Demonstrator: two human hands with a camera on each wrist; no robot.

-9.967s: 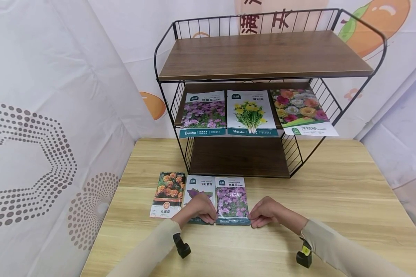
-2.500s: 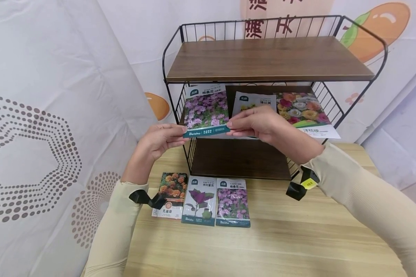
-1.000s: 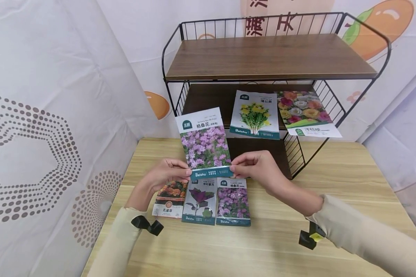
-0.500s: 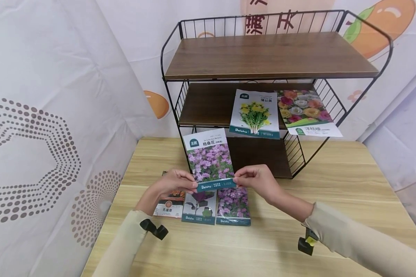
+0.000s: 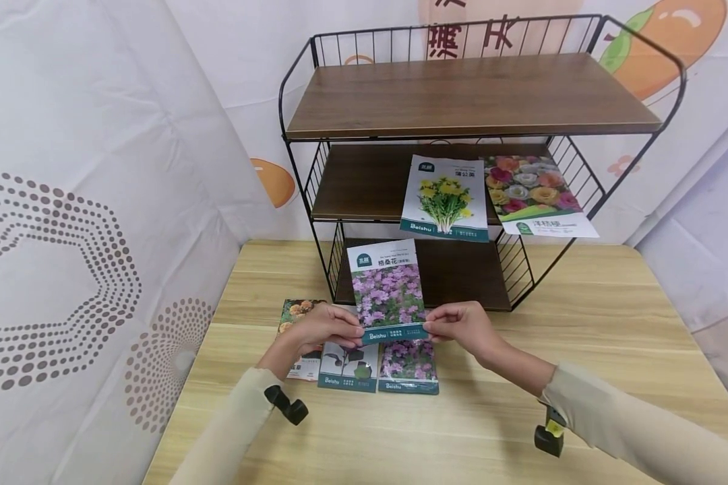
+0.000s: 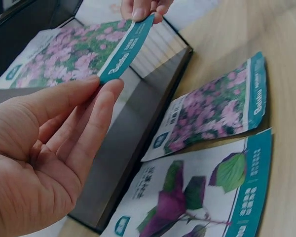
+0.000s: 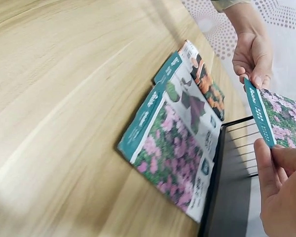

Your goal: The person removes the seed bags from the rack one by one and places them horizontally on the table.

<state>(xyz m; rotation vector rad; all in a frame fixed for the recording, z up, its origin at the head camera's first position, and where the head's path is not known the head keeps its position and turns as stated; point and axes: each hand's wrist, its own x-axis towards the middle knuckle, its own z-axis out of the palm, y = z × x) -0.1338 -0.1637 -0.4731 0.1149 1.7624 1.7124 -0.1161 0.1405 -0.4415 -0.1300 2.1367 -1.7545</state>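
Note:
Both hands hold one seed packet [image 5: 388, 293] with pink-purple flowers, raised in front of the rack's bottom shelf. The left hand [image 5: 323, 327] pinches its lower left corner, and the right hand [image 5: 466, 329] pinches the lower right corner. In the left wrist view, thumb and fingers of the left hand [image 6: 54, 143] grip the packet's teal edge. Beneath it on the table lie a second purple-flower packet [image 5: 409, 367], a purple-leaf packet [image 5: 347, 370] and an orange-flower packet [image 5: 296, 310], the last partly hidden by the left hand.
A black wire rack [image 5: 473, 94] with brown boards stands at the table's back. On its middle shelf [image 5: 358, 182] lie a yellow-flower packet [image 5: 445, 199] and a multicoloured-flower packet [image 5: 536, 195], overhanging the front edge. Patterned white cloth [image 5: 158, 135] hangs at the left and behind.
The purple-flower packet has come off the left of the middle shelf in both hands. Over the last second it has moved down and slightly right, in front of the bottom shelf.

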